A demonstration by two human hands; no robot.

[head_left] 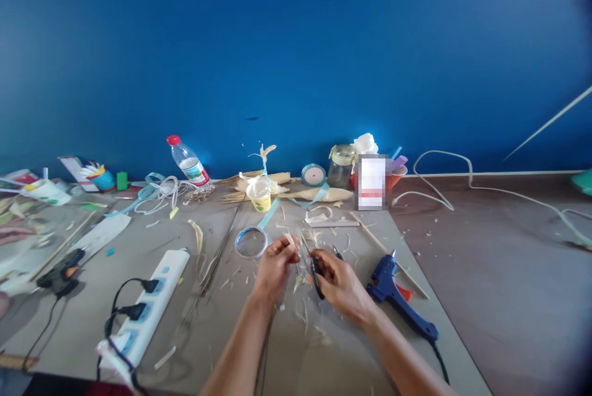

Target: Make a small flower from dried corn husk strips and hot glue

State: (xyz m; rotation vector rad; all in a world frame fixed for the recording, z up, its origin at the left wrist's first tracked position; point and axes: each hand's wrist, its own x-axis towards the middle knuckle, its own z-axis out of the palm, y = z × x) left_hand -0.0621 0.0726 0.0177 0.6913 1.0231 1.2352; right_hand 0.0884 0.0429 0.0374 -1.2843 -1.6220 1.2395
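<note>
My left hand (277, 263) pinches a small piece of pale dried husk (291, 240) between thumb and fingers, near the middle of the table. Close to its right, my right hand (337, 279) is closed round the black handles of scissors (317, 272). Their blades point up and to the left, beside the husk piece. I cannot tell whether the blades touch it. Husk scraps lie on the table around and below both hands. A roll of tape (251, 242) lies just left of my left hand.
At right lies a blue glue gun (400, 300); at left, a white power strip (155, 303) with black plugs. A yellow cup (259, 195), a leaning bottle (189, 161) and a glass jar (341, 166) stand near the blue wall. Thin wires (215, 257) and a stick (391, 255) flank the hands.
</note>
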